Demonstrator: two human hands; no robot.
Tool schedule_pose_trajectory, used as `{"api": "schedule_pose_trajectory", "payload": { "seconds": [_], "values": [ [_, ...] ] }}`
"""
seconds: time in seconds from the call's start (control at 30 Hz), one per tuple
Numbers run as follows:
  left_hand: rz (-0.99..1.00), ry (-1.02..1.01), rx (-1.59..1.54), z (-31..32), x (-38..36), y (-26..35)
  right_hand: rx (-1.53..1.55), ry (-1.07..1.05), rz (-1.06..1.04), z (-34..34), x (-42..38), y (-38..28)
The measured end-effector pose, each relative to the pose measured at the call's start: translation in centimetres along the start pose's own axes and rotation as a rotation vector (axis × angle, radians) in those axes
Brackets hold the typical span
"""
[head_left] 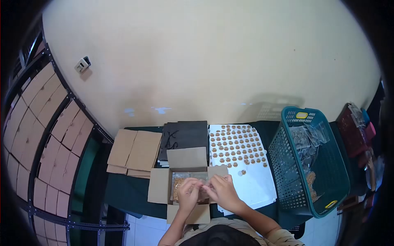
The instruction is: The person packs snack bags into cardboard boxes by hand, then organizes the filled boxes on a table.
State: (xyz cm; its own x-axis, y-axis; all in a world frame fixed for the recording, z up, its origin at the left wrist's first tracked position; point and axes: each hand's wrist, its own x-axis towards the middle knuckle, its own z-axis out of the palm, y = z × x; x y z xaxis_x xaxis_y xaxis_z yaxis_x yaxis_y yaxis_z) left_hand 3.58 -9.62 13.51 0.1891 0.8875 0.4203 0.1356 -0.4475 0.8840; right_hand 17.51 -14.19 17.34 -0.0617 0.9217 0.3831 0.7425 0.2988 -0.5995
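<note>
An open cardboard box [158, 186] stands in front of me with its flaps folded out. Over its opening, my left hand [188, 194] and my right hand [223, 193] meet, the fingertips of both pinched together. Whatever lies between them is too small to make out, though something clear and shiny shows beside the fingers. Inside the box, a clear packet with brown contents [177, 186] is partly hidden by my left hand. To the right of my right hand lie white sheets [256, 190] with rows of round gold-brown stickers [238, 144].
Flattened cardboard boxes [135, 149] and a black stack [186, 137] lie behind the box on a dark green cloth [127, 194]. A green basket [289, 172] with clear packets stands at right. Shelves with cartons [61, 151] line the left.
</note>
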Motion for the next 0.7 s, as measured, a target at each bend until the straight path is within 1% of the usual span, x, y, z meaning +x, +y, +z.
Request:
{"api": "schedule_pose_trajectory", "payload": {
  "seconds": [0.03,0.07,0.1,0.17,0.3,0.37,0.4,0.43,0.5,0.53,0.57,0.63,0.67,0.7],
  "values": [
    [-0.013,0.033,0.006,-0.6,0.2,-0.2,0.001,-0.01,-0.005,0.3,0.3,-0.5],
    [0.022,0.091,0.019,-1.3,0.6,-0.2,-0.023,0.02,-0.028,0.6,0.6,-0.9],
    [-0.086,0.169,-0.085,-2.0,0.8,-1.5,-0.047,0.052,-0.048,0.9,0.8,-1.2],
    [-0.11,0.152,-0.138,-3.3,1.8,-1.3,-0.052,0.027,-0.028,1.7,1.0,-1.6],
    [-0.098,0.161,-0.124,-3.8,3.3,-1.5,-0.058,0.031,-0.012,2.8,1.9,-1.3],
    [-0.11,0.185,-0.225,-3.8,3.7,-2.7,-0.037,0.02,0.011,3.3,2.2,-0.7],
    [-0.131,0.165,-0.206,-4.0,3.8,-2.8,0.033,-0.001,0.029,3.4,2.4,-0.4],
    [-0.143,0.167,-0.202,-4.2,4.0,-3.5,0.038,-0.011,0.035,3.6,2.5,0.0],
    [-0.176,0.174,-0.213,-4.8,4.5,-4.9,0.221,-0.09,0.105,4.1,2.7,1.2],
    [-0.269,0.175,-0.362,-5.1,4.9,-4.7,0.289,-0.105,0.121,4.4,2.8,2.1],
    [-0.281,0.179,-0.35,-5.8,5.2,-5.2,0.458,-0.152,0.229,4.8,2.7,3.1],
    [-0.427,0.184,-0.535,-6.9,5.8,-6.5,0.658,-0.205,0.403,5.8,2.4,4.5],
    [-0.498,0.088,-0.562,-7.5,6.0,-6.7,0.662,-0.204,0.411,6.5,2.5,4.6],
    [-0.504,0.084,-0.562,-7.5,6.2,-6.8,0.713,-0.234,0.42,6.9,2.7,4.6]
  ]
}}
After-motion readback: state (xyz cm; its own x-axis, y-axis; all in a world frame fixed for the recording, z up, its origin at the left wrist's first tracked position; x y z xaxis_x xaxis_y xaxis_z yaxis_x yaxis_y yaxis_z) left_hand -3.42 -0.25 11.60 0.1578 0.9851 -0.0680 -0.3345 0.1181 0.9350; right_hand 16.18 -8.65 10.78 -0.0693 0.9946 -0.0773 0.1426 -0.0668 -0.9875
